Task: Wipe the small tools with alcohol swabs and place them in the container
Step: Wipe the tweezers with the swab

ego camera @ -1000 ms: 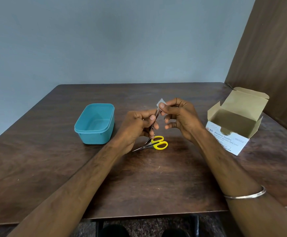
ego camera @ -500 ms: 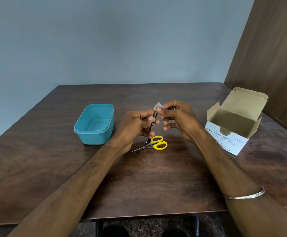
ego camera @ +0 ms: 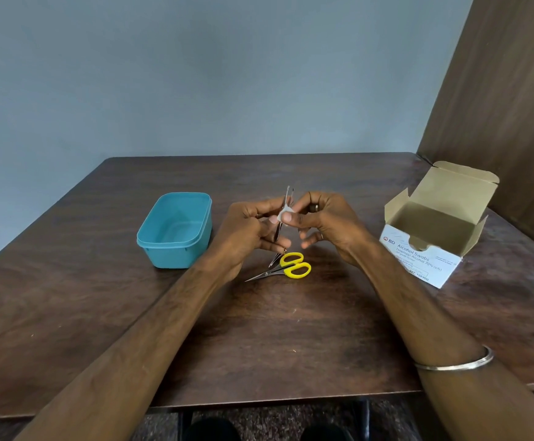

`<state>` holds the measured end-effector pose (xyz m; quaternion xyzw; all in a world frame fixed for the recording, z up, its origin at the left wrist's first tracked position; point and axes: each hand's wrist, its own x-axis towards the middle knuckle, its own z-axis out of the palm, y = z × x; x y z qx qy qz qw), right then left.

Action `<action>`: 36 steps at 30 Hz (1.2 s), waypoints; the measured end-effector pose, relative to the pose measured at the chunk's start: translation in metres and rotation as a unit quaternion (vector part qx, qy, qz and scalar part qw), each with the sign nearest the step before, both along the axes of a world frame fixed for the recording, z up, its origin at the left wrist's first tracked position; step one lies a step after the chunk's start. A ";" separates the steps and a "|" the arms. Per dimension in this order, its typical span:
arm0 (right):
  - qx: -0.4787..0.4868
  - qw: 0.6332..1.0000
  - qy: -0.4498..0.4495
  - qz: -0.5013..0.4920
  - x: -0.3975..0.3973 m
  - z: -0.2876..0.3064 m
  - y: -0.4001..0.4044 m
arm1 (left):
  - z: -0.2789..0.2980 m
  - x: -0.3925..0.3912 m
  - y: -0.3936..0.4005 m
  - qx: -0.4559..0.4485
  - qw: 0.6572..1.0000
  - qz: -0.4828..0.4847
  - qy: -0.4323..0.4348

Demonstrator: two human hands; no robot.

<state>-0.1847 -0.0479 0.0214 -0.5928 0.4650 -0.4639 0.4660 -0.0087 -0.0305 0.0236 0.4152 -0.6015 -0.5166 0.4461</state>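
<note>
1. Left hand (ego camera: 246,230) is closed around the tweezers (ego camera: 286,205), held upright above the middle of the table (ego camera: 291,329).
2. Right hand (ego camera: 326,224) pinches the alcohol swab (ego camera: 284,214) around them. I'd slide tip to base, both sides.
3. Scissors (ego camera: 286,268) lie just under the hands, unwiped I'd guess.
4. Teal container (ego camera: 176,229) sits toward the left edge, looks empty.
</note>
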 end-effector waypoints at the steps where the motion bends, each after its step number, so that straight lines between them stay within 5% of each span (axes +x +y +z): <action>1: -0.002 1.000 0.004 0.000 0.000 0.000 0.000 | 0.000 0.000 0.000 0.001 1.000 -0.002 0.000; 13: -0.010 0.998 0.068 0.018 0.002 -0.004 -0.002 | 0.003 -0.001 0.000 0.042 0.997 0.057 0.024; 24: -0.021 0.996 0.081 -0.001 0.004 -0.008 -0.004 | 0.001 -0.002 -0.005 -0.089 0.971 0.210 -0.073; 36: 0.010 0.998 0.050 0.037 0.010 -0.002 0.003 | -0.002 -0.005 -0.003 -0.118 0.965 0.216 -0.091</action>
